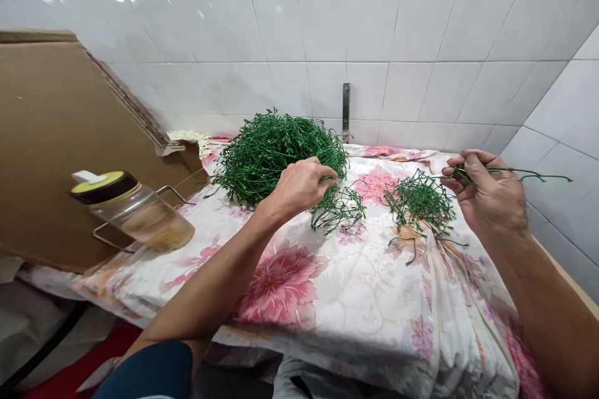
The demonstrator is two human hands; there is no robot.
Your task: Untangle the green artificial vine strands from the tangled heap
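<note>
A large tangled heap of thin green stems with small bud-like tips (269, 149), seemingly artificial, lies at the back of the cloth-covered table. At its front right edge my left hand (302, 187) is closed in a pinch, with a bit of green at the fingertips. Just under that hand, a looser bunch of green stems (339, 209) spreads on the cloth. My right hand (489, 190) is raised at the right, its fingers closed around a few green stems (538, 174) that stick out to the right. Beside it lies a smaller green pile (423, 202).
A floral tablecloth (360, 287) covers the table. On the left, a clear bottle with a yellow-and-black lid (150, 218) leans in a wire holder before a large cardboard sheet (56, 149). A metal bracket (346, 109) is against the white tiled wall (374, 19).
</note>
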